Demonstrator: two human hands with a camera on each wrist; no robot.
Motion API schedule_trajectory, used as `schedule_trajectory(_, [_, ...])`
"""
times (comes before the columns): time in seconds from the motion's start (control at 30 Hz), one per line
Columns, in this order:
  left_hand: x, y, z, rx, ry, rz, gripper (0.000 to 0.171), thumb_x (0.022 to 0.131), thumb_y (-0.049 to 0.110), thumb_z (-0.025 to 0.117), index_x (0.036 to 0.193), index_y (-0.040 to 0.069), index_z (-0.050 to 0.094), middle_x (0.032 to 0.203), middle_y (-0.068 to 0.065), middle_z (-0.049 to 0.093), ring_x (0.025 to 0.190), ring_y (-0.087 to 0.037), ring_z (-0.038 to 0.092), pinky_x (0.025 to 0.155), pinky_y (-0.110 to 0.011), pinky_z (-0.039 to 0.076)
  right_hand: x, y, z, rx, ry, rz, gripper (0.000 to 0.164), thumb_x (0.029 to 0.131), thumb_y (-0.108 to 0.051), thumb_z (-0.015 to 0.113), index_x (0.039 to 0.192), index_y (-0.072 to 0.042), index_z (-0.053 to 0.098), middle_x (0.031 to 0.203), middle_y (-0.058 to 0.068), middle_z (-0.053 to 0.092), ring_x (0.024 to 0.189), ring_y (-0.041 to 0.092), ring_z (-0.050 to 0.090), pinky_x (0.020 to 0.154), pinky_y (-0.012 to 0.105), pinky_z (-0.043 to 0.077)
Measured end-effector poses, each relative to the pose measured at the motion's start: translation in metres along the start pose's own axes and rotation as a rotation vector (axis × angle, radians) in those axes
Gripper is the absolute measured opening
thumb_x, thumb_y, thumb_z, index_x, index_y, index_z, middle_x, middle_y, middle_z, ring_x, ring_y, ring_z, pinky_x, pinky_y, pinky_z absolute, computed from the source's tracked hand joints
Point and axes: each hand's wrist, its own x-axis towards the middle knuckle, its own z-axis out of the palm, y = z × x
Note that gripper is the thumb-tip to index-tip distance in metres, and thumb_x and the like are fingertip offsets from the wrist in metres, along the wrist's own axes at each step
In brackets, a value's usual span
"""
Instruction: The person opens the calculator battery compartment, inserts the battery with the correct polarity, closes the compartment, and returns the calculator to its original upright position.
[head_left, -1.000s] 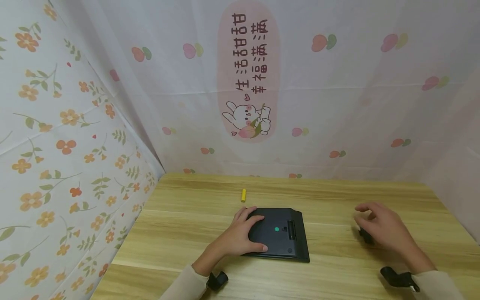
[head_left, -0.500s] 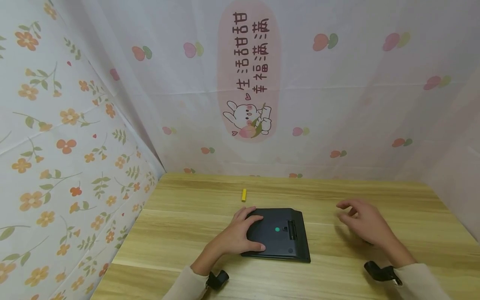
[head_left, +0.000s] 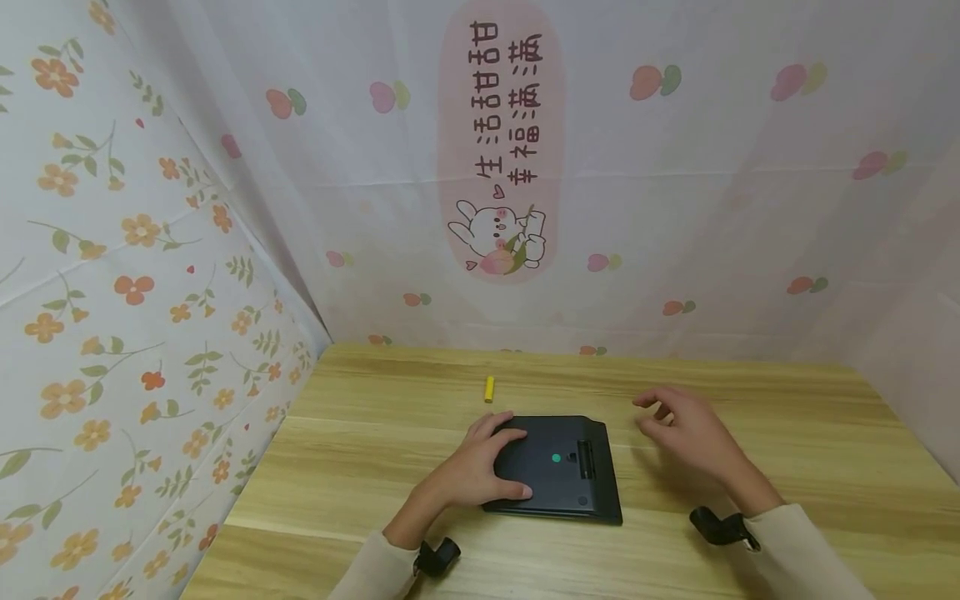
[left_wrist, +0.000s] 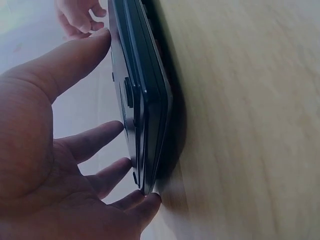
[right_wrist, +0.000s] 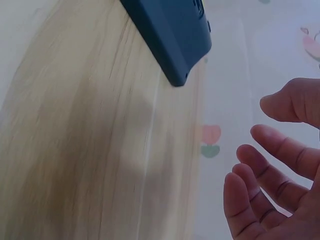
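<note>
A black calculator-like device lies face down on the wooden table, with a green dot and a dark rectangular slot toward the right end of its back. My left hand rests spread over its left end. In the left wrist view the thumb and several fingertips touch the back, and the outermost fingers reach its edge. My right hand hovers right of the device, fingers loosely bent. In the right wrist view nothing shows between the thumb and fingers; the device's corner is nearby. A small yellow cylinder lies behind the device.
The wooden table ends at a white patterned curtain at the back. A floral cloth hangs on the left. Black wrist cameras are strapped on both arms, including one on the right.
My right hand has moved left toward the device. A dark thing seen under it a second ago is now out of sight behind the wrist. The left hand and device stay put.
</note>
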Motion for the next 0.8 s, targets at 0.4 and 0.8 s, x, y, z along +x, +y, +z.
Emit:
schedule_trajectory(0.4, [0.0,-0.001,-0.001,0.001,0.004,-0.006,0.08,0.093,0.042,0.086,0.161,0.012,0.056,0.179,-0.009,0.028,0.167,-0.041,0.013,0.124,-0.07,0.028,0.023,-0.01,0.017,0.059,-0.038,0.006,0.028,0.104,-0.015,0.074,0.129,-0.001,0.075,0.125,0.013,0.071,0.1,0.027,0.071,0.078,0.045,0.058])
schedule_trajectory(0.8, [0.0,0.0,-0.002,0.004,-0.001,0.003,0.08,0.092,0.042,0.086,0.16,0.011,0.057,0.178,-0.01,0.029,0.167,-0.04,0.013,0.125,-0.069,0.027,0.047,-0.027,0.03,0.112,-0.06,-0.015,0.025,0.103,-0.012,0.074,0.125,0.0,0.075,0.122,0.013,0.072,0.1,0.029,0.072,0.079,0.047,0.06])
